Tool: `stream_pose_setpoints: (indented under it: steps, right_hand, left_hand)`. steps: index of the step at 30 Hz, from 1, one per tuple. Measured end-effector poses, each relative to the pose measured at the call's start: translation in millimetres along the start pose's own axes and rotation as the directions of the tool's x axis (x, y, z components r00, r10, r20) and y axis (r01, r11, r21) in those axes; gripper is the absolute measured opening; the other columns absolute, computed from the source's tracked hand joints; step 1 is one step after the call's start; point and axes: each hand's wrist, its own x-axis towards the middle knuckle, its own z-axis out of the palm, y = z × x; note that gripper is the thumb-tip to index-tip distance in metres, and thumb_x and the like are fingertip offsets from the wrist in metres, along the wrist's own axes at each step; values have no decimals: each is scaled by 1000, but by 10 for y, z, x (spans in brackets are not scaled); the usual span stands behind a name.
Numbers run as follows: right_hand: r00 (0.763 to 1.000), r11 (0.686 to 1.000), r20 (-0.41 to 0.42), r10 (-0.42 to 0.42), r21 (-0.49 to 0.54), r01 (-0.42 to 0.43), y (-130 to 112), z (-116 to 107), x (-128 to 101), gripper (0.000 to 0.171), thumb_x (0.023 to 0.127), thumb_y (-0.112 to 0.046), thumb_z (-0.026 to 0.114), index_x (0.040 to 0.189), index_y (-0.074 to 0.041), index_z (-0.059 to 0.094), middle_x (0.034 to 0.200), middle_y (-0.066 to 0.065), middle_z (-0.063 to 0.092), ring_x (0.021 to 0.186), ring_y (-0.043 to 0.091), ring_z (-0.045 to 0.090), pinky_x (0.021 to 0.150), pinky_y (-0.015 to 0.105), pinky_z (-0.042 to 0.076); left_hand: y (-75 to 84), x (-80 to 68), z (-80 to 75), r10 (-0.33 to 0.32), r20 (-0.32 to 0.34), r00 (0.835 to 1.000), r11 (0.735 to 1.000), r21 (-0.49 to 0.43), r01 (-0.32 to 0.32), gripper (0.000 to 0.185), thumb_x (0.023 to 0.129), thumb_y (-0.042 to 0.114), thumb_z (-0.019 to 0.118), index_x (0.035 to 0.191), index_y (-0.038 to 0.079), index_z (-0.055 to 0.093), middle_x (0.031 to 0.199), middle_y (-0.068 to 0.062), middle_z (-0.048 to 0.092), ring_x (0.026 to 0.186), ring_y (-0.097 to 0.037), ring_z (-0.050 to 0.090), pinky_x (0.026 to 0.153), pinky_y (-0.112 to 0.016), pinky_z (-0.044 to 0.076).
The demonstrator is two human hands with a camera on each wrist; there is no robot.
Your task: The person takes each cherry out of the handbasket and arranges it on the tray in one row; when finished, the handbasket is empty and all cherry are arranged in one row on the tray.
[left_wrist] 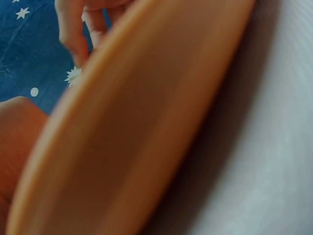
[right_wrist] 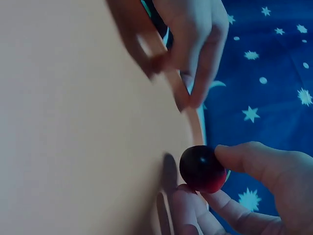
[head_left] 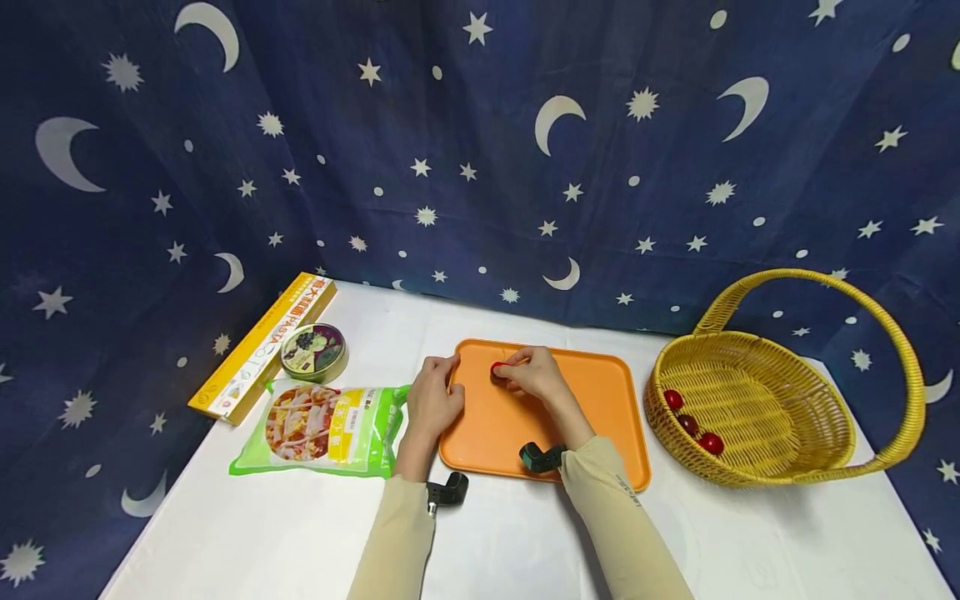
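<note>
My right hand pinches a dark red, round, glossy fruit between thumb and fingers, over the far left part of the orange tray. In the right wrist view the fruit is nearly black on top and red beneath. At the tray's left rim lies my left hand, loosely bent, with thumb and fingertips right at the edge. The left wrist view has the tray's outer wall across its middle, and part of the left hand is hidden behind it.
Right of the tray stands a yellow wicker basket with a tall handle and three red fruits inside. To the left lie a green-white food bag, a round tin and a long pasta box. A starry blue curtain hangs behind.
</note>
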Motion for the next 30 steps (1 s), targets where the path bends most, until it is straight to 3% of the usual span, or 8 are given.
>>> stream_pose_setpoints:
  steps: [8, 17, 30]
  right_hand:
    - [998, 994, -55, -5, -107, -1, -60, 167, 27, 22, 79, -18, 80, 84, 0, 69, 73, 8, 66, 60, 21, 64, 60, 28, 52]
    - [997, 990, -79, 7, -141, -18, -9, 222, 55, 26, 80, -27, 80, 80, -3, 70, 65, 7, 64, 58, 16, 60, 55, 24, 43]
    - [997, 991, -79, 17, -133, -27, -45, 222, 37, 28, 83, -28, 77, 91, -2, 70, 77, 7, 65, 65, 20, 65, 59, 27, 50]
  left_hand:
    - [-8, 20, -6, -1, -6, 1000, 1000, -2, 1, 49, 78, 6, 59, 126, 4, 67, 109, -14, 60, 92, -31, 63, 73, -45, 50]
    - [-37, -4, 13, -5, 13, 1000, 1000, 12, 5, 49, 78, 8, 60, 126, 5, 67, 110, -14, 60, 92, -31, 64, 72, -45, 50]
    - [-13, -7, 1, 5, 4, 1000, 1000, 17, -5, 49, 77, 7, 60, 125, 4, 67, 109, -15, 61, 92, -32, 64, 72, -45, 50]
